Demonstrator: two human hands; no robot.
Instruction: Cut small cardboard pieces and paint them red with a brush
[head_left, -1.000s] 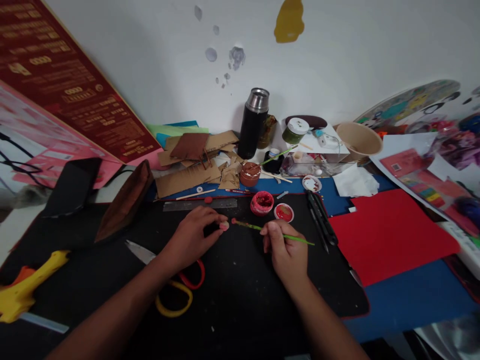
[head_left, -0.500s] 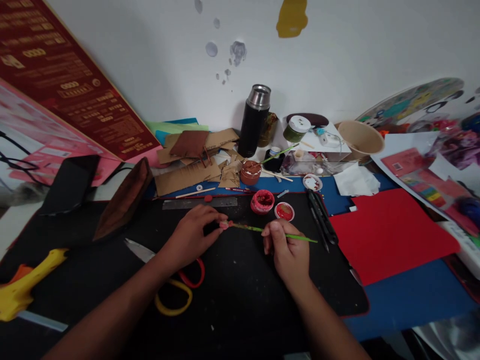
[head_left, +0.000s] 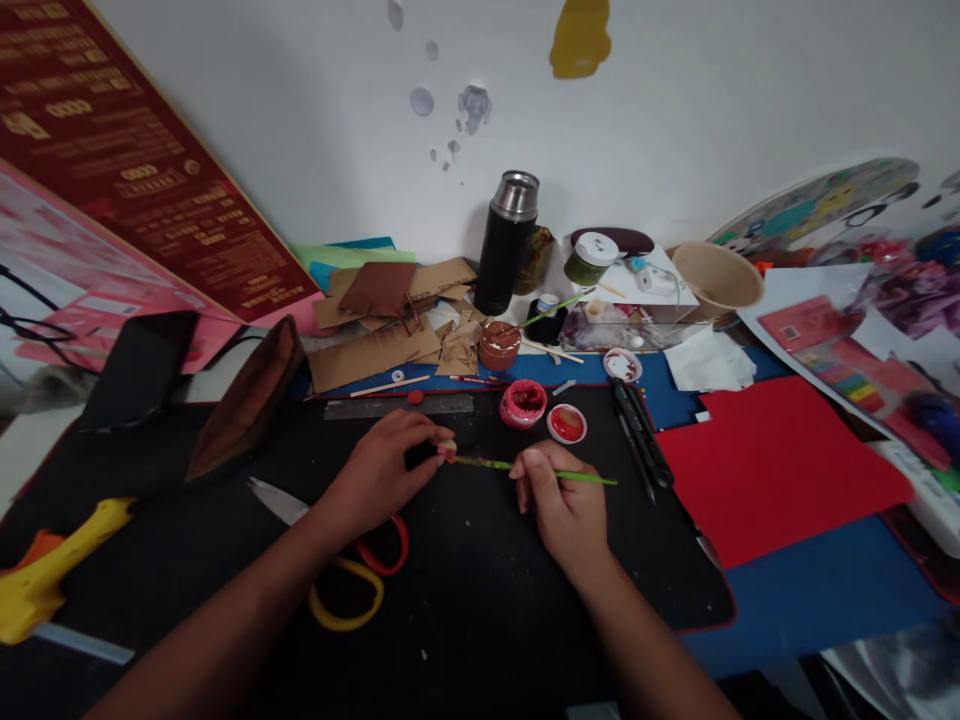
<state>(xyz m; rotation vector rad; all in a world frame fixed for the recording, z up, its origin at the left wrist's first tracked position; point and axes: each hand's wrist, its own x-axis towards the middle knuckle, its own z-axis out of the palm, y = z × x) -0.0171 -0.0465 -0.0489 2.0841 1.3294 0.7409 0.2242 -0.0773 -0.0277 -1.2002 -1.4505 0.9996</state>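
Note:
My left hand (head_left: 390,462) pinches a small round piece (head_left: 447,451), pale with red on it, between thumb and fingertips. My right hand (head_left: 562,500) is closed on a thin green paintbrush (head_left: 491,463), whose tip touches that piece or lies right at it. Behind the hands stands an open jar of red paint (head_left: 523,404). Its lid (head_left: 567,424), smeared with red, lies to the right. Scissors (head_left: 346,592) with red and yellow handles lie partly beneath my left forearm.
A glue gun (head_left: 60,580) lies at the left, near a brown boat-shaped piece (head_left: 247,405). Farther back are a black flask (head_left: 507,245), brown paint (head_left: 499,346) and cardboard scraps (head_left: 375,355). Red paper (head_left: 787,470) and a black cutter (head_left: 643,435) lie at the right.
My right hand and the paintbrush have moved a little left and slightly down, so the brush tip sits lower on the small piece. My left hand stays nearly in place.

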